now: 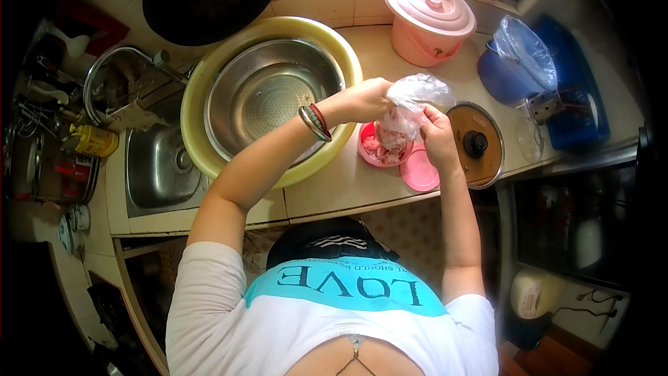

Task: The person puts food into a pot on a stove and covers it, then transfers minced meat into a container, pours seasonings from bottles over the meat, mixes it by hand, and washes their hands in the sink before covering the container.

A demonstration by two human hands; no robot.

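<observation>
My left hand (371,99), with bracelets at its wrist, grips the upper part of a clear plastic bag (416,90). On the bag's right side my right hand (437,129) pinches the plastic between closed fingers. Pinkish minced meat (378,151) shows at the lower end of the bag and inside a small pink container (367,141) directly below. The bag hangs into or just over the container's mouth; I cannot tell which. A round pink lid (420,168) lies flat beside the container, under my right forearm.
A large yellow basin (351,63) holding a steel colander (278,94) stands left of my hands, beside the sink (153,174). A glass pot lid (480,167) lies to the right. Behind are a lidded pink bucket (426,35) and a blue bin (504,76).
</observation>
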